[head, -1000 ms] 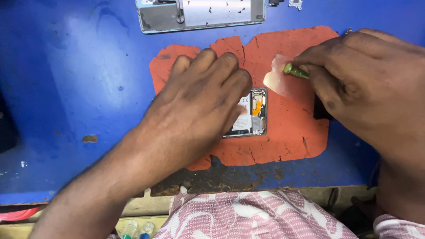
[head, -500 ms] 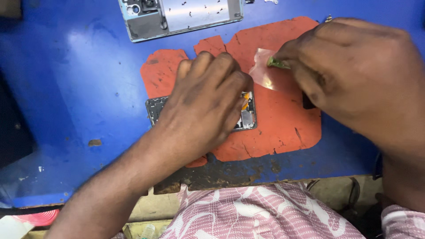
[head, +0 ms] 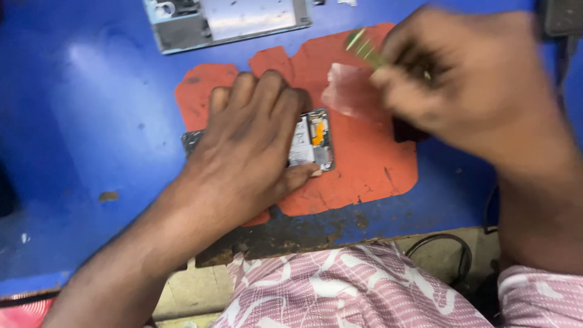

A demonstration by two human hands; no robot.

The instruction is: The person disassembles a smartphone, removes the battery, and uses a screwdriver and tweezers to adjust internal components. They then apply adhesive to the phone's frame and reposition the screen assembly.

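Note:
My left hand (head: 249, 152) lies flat on an opened phone (head: 313, 143), pressing it down on a torn orange mat (head: 364, 164). Only the phone's right end shows, with a white part and an orange connector. My right hand (head: 467, 91), blurred by motion, is raised above the mat's upper right and pinches a thin green tool (head: 364, 45). A thin translucent pinkish film (head: 349, 91) hangs just below that hand's fingers; the blur hides whether the fingers touch it.
A grey metal phone frame (head: 228, 21) lies at the top edge of the blue work surface (head: 91, 121). A dark object (head: 562, 15) sits at the top right. A black cable (head: 449, 246) loops below the bench edge near my lap.
My right hand has lifted and swung the green tool and the film up off the mat. The left hand stays pressed on the phone. The view has shifted slightly.

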